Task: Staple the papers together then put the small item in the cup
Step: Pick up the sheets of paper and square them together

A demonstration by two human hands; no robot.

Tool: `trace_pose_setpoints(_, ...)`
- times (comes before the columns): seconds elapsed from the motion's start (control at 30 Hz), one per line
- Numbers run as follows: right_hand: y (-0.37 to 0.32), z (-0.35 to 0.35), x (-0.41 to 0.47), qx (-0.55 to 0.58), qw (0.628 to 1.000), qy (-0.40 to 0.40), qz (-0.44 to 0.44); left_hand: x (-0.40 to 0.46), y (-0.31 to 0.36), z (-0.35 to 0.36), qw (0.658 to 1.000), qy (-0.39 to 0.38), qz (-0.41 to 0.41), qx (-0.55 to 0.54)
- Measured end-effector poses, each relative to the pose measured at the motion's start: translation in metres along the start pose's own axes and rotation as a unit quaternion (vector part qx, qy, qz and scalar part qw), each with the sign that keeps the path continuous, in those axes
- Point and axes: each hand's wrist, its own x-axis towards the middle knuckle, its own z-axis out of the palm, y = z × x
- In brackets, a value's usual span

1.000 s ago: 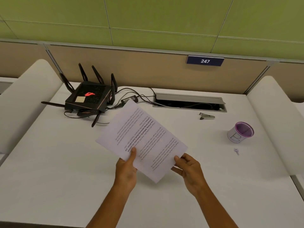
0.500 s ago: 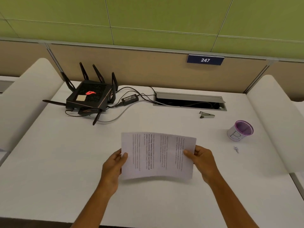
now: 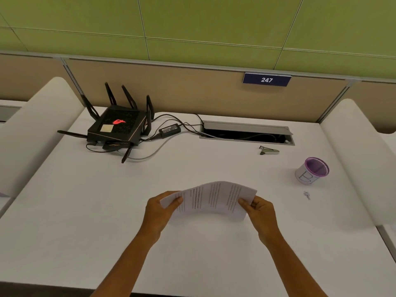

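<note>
Printed white papers (image 3: 211, 199) bow upward between both hands above the middle of the white desk (image 3: 85, 211). My left hand (image 3: 159, 211) grips their left edge and my right hand (image 3: 260, 212) grips their right edge. A small grey stapler (image 3: 269, 150) lies on the desk far to the back right, just in front of the cable slot. A purple mesh cup (image 3: 312, 170) wrapped in white paper stands at the right. A tiny item (image 3: 307, 195) lies on the desk just in front of the cup.
A black router (image 3: 116, 127) with several antennas, a power brick (image 3: 170, 130) and cables sits at the back left. An open cable slot (image 3: 246, 133) runs along the back. White curved dividers (image 3: 360, 155) flank the desk on both sides.
The papers turned from a diagonal tilt to lying crosswise, moved closer to me and now arch upward. Both hands shifted to their two side edges.
</note>
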Motion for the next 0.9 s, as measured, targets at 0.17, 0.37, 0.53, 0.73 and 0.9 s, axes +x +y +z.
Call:
trace_pose_setpoints(0.17, 0.004, -0.002, 0.0, -0.009, 1.0, 0.024, 0.003, -0.003, -0.001, 0.004, 1.0, 0.015, -0.005, -0.015)
trace_pose_setpoints(0.37, 0.01, -0.001, 0.0, -0.012, 1.0, 0.006, 0.019, -0.006, -0.011, 0.005, 0.997, 0.049, -0.043, -0.042)
trace_pose_setpoints(0.53, -0.013, -0.006, 0.004, -0.04, 0.999, -0.009, -0.011, -0.007, -0.01, 0.002, 0.997, 0.049, -0.056, -0.037)
trace_pose_setpoints(0.73, -0.05, -0.013, 0.017, -0.104, 0.991, -0.056, -0.057, -0.014, -0.018, -0.01, 0.999, 0.013, -0.041, -0.012)
trace_pose_setpoints(0.9, -0.079, -0.014, 0.026, -0.185, 0.97, -0.137, -0.072, -0.019, -0.016, -0.014, 0.997, -0.062, -0.032, 0.023)
